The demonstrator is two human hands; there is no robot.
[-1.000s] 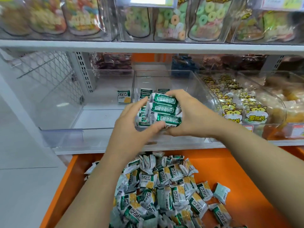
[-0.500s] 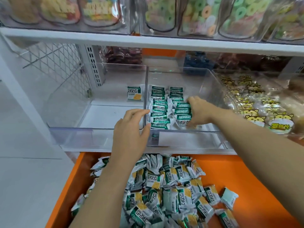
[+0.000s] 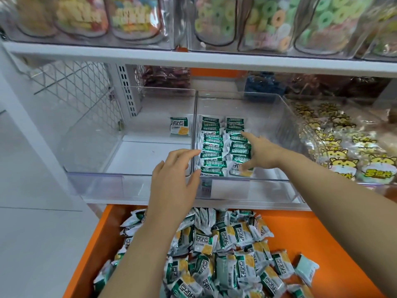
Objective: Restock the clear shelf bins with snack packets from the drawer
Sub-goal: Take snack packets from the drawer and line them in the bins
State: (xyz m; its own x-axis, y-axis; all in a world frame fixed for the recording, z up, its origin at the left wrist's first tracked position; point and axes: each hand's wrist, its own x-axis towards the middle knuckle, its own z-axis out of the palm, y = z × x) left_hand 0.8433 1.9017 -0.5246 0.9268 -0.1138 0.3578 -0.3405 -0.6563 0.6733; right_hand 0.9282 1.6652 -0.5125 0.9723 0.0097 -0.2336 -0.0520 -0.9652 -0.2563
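Orange drawer (image 3: 322,237) walls run out of my view below both wrists, cutting off the heap of snack packets (image 3: 225,239) inside it; I cannot read the characters on their green-and-yellow print. Above the hands, the white shelf (image 3: 193,58) carries bags of ring sweets. The clear bin (image 3: 268,117) under my right hand (image 3: 261,151) holds two rows of green packets (image 3: 214,147), lettering too small to make out. That hand is spread loose, grasping nothing, fingertips resting on the right row. My left hand (image 3: 174,175) hovers released, fingers straight, at the divider, hiding the bin's front corner. Left of it, the neighbouring bin (image 3: 96,134) holds one packet (image 3: 179,125) standing by the divider. Right of my right hand, hamster-printed bags (image 3: 343,160) blur.
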